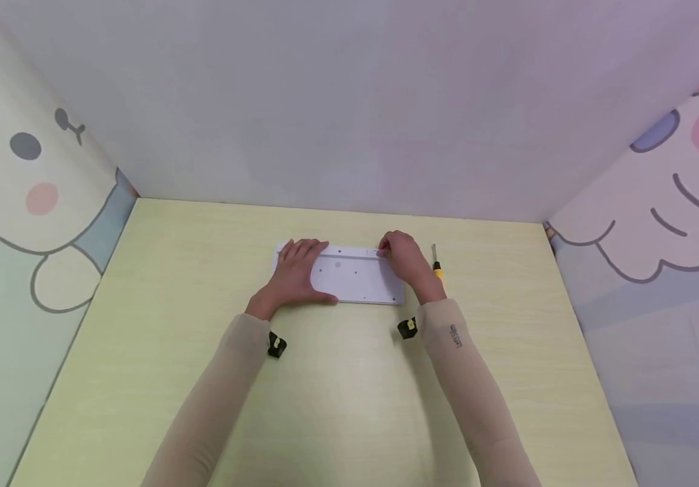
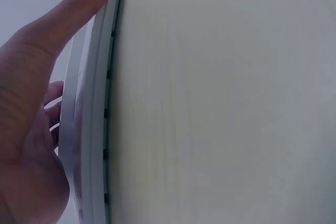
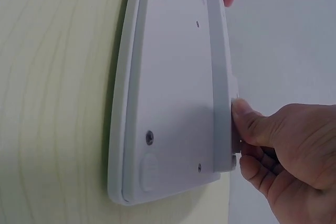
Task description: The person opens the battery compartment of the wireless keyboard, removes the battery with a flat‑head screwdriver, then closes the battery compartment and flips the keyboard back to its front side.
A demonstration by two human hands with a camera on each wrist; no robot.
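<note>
A white keyboard (image 1: pixel 362 281) lies face down on the table, its flat underside with several small screws facing up. My left hand (image 1: pixel 297 276) spans its left part and grips it, thumb at the near edge and fingers over the far edge. In the left wrist view that thumb presses along the keyboard's side (image 2: pixel 97 129). At the far right, my right hand (image 1: pixel 406 259) pinches the raised ridge (image 3: pixel 223 77) along the keyboard's back edge. The right wrist view has the thumb on the ridge's outer side, with curled fingers below; what lies between them is partly hidden.
A screwdriver (image 1: pixel 437 270) with a yellow and black handle lies right of the keyboard, beside the right forearm. Small black wrist devices (image 1: pixel 407 329) show at both sleeves. The pale wooden table (image 1: pixel 337 406) meets a plain wall (image 1: pixel 337 122) behind and painted walls at both sides.
</note>
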